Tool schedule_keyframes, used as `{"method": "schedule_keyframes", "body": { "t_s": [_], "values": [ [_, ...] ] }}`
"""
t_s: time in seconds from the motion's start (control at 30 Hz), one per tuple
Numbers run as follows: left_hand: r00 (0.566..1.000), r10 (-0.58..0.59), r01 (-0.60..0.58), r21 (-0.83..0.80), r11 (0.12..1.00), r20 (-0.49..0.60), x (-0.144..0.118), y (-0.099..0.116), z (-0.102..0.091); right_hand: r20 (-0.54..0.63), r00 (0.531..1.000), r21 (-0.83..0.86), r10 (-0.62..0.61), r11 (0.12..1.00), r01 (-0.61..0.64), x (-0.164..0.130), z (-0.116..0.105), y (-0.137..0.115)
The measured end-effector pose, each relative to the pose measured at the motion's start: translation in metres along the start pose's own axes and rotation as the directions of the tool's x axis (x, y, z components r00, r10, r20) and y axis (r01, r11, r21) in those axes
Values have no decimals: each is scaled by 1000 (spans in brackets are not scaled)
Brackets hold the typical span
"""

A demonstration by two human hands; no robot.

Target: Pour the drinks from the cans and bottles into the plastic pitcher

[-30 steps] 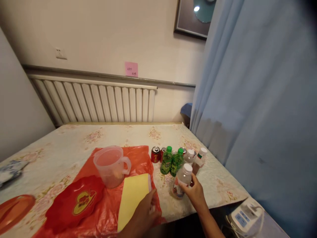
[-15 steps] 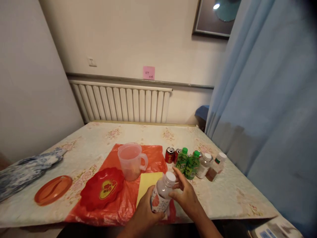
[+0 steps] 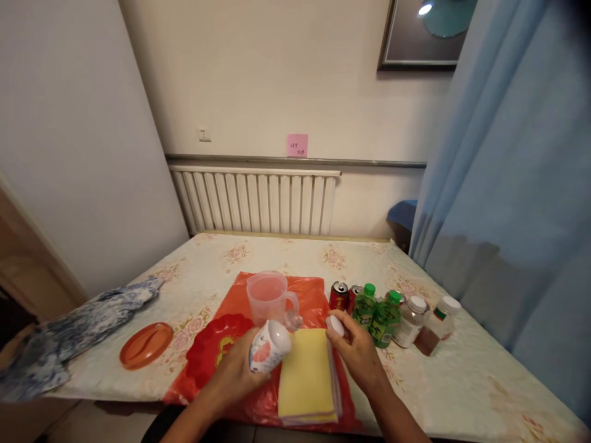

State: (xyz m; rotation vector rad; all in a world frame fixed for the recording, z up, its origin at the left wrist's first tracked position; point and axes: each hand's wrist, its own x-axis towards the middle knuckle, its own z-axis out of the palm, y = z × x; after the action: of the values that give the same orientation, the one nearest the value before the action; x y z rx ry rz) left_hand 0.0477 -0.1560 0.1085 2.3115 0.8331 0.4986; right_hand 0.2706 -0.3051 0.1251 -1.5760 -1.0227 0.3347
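While the left hand (image 3: 233,374) hides the tilted bottle's (image 3: 269,346) base, its mouth blurs.

Beyond my grip, the floral-patterned cloth-covered surface (image 3: 286,252) runs to a white ribbed radiator (image 3: 256,200) under a cream wall (image 3: 277,74). A pale blue curtain (image 3: 517,184) hangs to my right; a dark-framed picture (image 3: 422,34) reflects lamplight above.
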Motion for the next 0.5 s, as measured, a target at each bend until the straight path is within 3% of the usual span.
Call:
{"method": "schedule_keyframes", "body": {
  "t_s": [0.17, 0.27, 0.37, 0.5],
  "values": [
    [996, -55, 67, 195, 978, -69, 17, -10, -71, -8, 997, 37, 72, 997, -71, -12, 0, 25],
    [996, -60, 84, 432, 898, -69, 31, -9, -105, 14, 992, 69, 125, 990, -126, -19, 2, 37],
    [992, -78, 122, 652, 749, -97, 47, -6, -124, 33, 984, 103, 175, 979, -177, -23, 2, 44],
    [996, -17, 87, 841, 533, -92, 65, -3, -133, 45, 982, 102, 185, 977, -189, -26, 1, 49]
  ]
}}
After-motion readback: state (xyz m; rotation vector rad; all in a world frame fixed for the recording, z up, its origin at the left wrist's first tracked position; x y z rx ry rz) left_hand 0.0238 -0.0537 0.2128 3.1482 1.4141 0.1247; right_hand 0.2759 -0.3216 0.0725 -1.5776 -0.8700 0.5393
